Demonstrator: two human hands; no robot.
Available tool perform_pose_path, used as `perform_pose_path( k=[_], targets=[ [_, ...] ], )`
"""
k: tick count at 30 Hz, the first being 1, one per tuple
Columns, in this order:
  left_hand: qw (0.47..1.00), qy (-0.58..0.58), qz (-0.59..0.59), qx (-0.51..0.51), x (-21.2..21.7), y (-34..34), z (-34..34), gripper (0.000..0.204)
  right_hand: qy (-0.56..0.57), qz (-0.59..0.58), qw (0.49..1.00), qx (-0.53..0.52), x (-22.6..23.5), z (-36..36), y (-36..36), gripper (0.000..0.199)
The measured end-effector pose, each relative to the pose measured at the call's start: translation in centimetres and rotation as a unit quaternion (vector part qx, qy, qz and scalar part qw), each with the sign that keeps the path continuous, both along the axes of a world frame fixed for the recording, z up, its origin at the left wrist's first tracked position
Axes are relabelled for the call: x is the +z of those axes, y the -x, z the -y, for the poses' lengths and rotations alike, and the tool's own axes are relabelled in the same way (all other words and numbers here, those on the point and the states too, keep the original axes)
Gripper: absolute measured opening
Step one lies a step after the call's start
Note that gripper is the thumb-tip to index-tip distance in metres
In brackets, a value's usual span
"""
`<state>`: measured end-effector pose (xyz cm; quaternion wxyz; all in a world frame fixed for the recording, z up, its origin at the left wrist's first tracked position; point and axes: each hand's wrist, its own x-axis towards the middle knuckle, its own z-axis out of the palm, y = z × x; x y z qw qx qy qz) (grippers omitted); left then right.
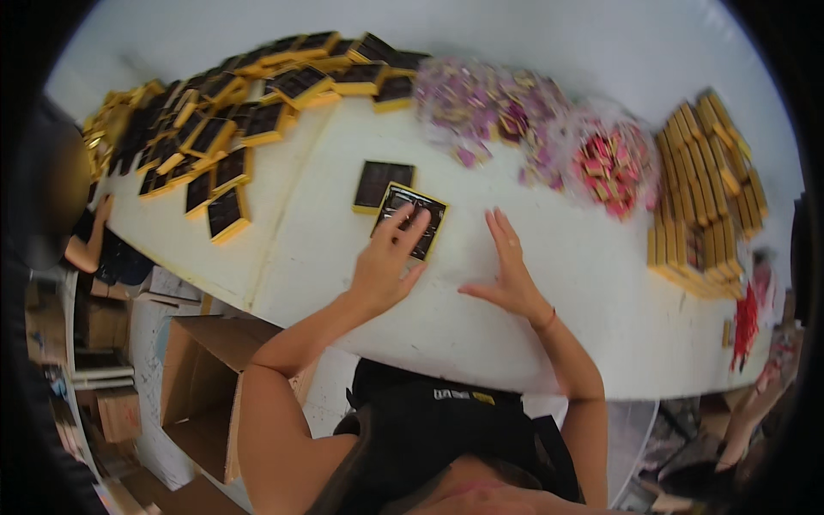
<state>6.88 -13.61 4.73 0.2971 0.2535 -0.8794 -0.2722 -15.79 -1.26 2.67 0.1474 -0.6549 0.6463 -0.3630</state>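
Observation:
A flat box with a dark windowed top and yellow edges (436, 213) lies tilted at the middle of the table, overlapping the near corner of a second dark-topped box (374, 178). My left hand (384, 262) is over the near-left part of the upper box, its fingers stretched out across the top; whether they press on it I cannot tell. To the right of the box, my right hand (512, 279) hovers over the white table (360, 343), thumb and fingers wide apart, with nothing in it.
Many dark-topped yellow boxes (283, 81) are heaped at the far left. Clear bags of purple pieces (468, 103) and pink-red pieces (609, 167) sit at the back. Yellow-brown boxes (695, 184) are stacked right. An open carton (202, 369) stands below; another person's arm (86, 249) shows at left.

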Motion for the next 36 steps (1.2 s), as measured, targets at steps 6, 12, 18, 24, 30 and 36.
perform_pose_path(
  k=[6, 12, 18, 24, 30, 36],
  targets=[
    [0.993, 0.055, 0.066, -0.087, -0.3, 1.6, 0.6, 0.109, -0.042, -0.032, 0.994, 0.093, 0.0, 2.5, 2.1, 0.121],
    [0.979, 0.054, 0.143, -0.136, -2.0, -1.7, -1.7, 0.086, -0.141, 0.024, 0.968, 0.206, 1.4, 8.0, 2.0, 0.108],
    [0.989, 0.052, 0.136, -0.036, -2.1, -7.0, -2.9, 0.08, 0.036, -0.123, 0.984, 0.124, -2.1, 18.1, -2.8, 0.094],
    [0.995, -0.042, 0.044, 0.084, -2.5, -9.2, -2.6, 0.077, 0.017, -0.161, 0.983, 0.083, -1.7, 13.4, -0.2, 0.079],
    [0.999, 0.024, 0.038, -0.013, -2.9, -4.2, -3.2, 0.06, -0.012, -0.068, 0.987, -0.142, -1.9, -6.3, 3.8, 0.079],
    [0.988, 0.008, 0.037, -0.152, -3.3, 3.4, -8.4, 0.052, -0.061, 0.053, 0.952, -0.295, -1.4, -14.9, -1.3, 0.074]
  ],
)
